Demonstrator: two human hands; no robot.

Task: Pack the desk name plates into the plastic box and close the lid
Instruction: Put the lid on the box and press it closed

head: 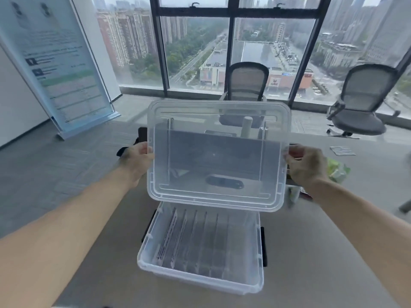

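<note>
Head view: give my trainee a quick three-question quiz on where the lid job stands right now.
1. True or false: the lid is already seated on the plastic box.
2. Which holds the lid? A) left hand only B) right hand only C) both
3. The name plates stand in a ____ inside the box.

Key: 1 false, it is held above the box; 2 C; 3 row.

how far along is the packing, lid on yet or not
Packing looks done: the name plates stand in a row inside the plastic box on the table. In hand: the clear lid, gripped at its short edges by the left hand and right hand, held up above the box. Left: lower the lid onto the rim and press it shut.
</note>
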